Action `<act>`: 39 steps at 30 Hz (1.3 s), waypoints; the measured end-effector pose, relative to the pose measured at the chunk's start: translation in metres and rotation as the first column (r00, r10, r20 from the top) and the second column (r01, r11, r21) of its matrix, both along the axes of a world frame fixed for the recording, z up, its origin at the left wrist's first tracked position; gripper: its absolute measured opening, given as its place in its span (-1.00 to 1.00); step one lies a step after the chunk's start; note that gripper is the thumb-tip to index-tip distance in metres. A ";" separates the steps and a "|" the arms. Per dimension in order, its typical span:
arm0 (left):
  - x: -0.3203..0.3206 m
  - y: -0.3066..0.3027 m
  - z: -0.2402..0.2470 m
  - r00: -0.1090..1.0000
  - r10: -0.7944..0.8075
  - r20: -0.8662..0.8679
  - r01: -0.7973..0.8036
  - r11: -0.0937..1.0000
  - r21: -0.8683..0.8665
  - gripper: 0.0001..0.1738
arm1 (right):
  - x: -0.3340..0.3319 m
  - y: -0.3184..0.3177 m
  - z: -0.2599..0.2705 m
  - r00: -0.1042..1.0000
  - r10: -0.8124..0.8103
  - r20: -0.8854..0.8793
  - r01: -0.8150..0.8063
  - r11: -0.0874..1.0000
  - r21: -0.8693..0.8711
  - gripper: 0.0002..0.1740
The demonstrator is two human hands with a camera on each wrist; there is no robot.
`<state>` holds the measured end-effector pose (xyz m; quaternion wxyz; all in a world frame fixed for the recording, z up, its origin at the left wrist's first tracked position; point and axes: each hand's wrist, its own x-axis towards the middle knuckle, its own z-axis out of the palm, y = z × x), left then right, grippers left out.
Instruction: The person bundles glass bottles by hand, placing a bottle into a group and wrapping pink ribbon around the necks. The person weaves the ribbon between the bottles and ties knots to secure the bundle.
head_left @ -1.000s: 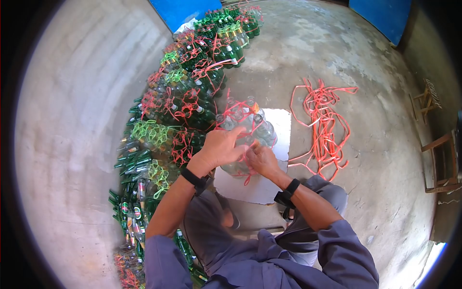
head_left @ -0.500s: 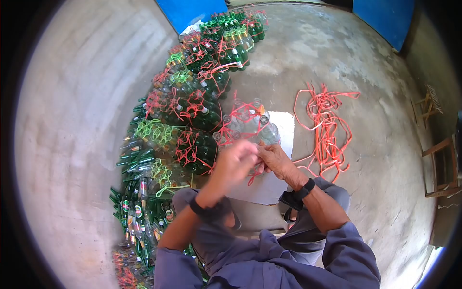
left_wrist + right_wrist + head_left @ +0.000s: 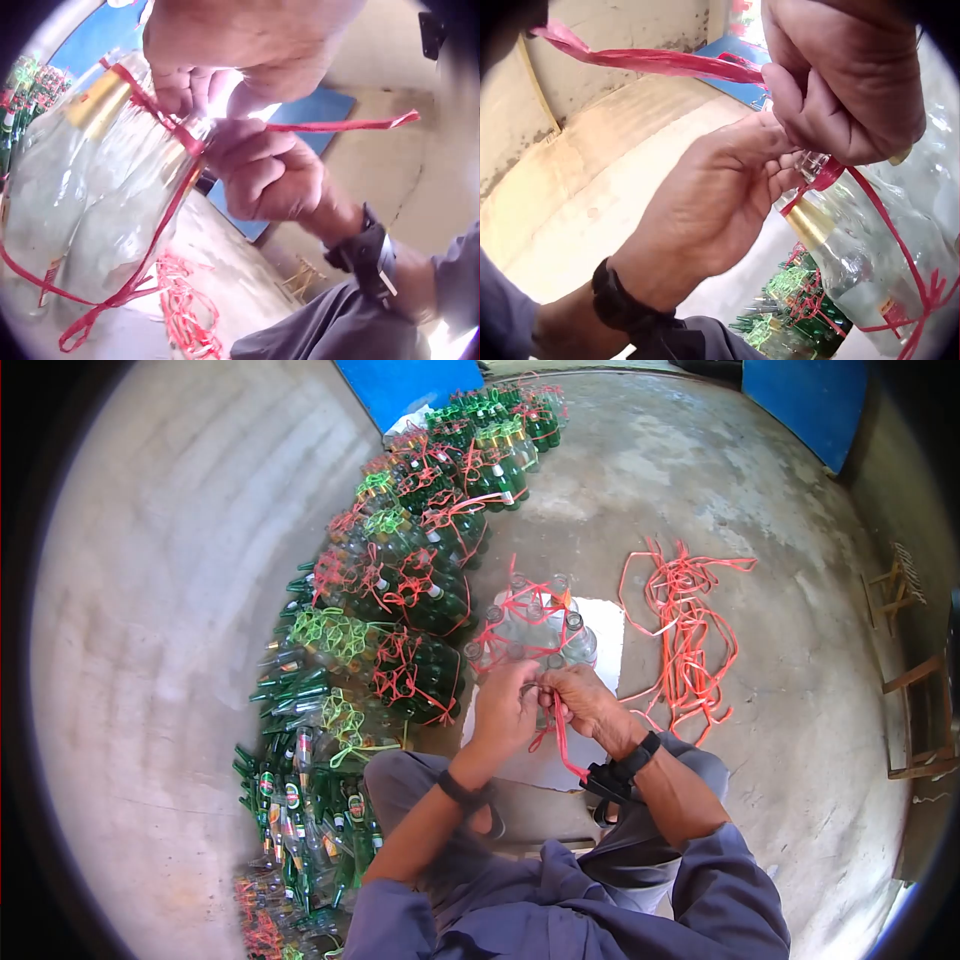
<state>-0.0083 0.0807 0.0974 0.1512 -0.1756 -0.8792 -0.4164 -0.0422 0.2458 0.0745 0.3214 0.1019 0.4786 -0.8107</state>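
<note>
A bundle of clear glass bottles point(image 3: 577, 645), bound round with red plastic string, stands upright on a white board point(image 3: 605, 625). At the neck of the nearest bottle my two hands meet. My left hand point(image 3: 508, 705) pinches the string there, its fingertips against the neck in the right wrist view. Curled fingers of my right hand point(image 3: 847, 90) grip the red string point(image 3: 652, 64), whose loose tail runs out past the fist toward the wrist. Lower on the bundle, a knotted loop point(image 3: 79, 326) of string hangs against the glass in the left wrist view.
Right of the board, a tangled heap of red string point(image 3: 690, 630) lies on the concrete floor. Tied bundles of green bottles point(image 3: 430, 670) line the left side, with loose bottles point(image 3: 300, 790) lying nearer. A wooden chair point(image 3: 925, 720) stands at the far right.
My left hand, raised and blurred half a second ago, has come in beside the right at the bottle neck. A string tail now stretches down to the right wrist. The head view has shifted slightly.
</note>
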 end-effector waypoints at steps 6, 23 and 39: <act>-0.002 0.006 -0.012 0.984 -0.117 -0.137 0.096 0.984 -0.148 -0.54 | 0.005 0.004 -0.001 0.997 -0.072 -0.022 0.072 0.997 -0.009 -0.76; -0.004 0.014 -0.014 0.989 -0.064 -0.134 0.056 0.996 -0.068 -0.74 | 0.014 0.024 -0.002 0.997 -0.034 -0.065 0.028 0.996 -0.087 -0.76; -0.003 0.018 -0.013 0.995 -0.010 -0.095 0.006 0.999 -0.038 -0.77 | 0.025 0.041 0.026 0.732 0.342 -0.589 -0.015 0.873 0.488 -0.70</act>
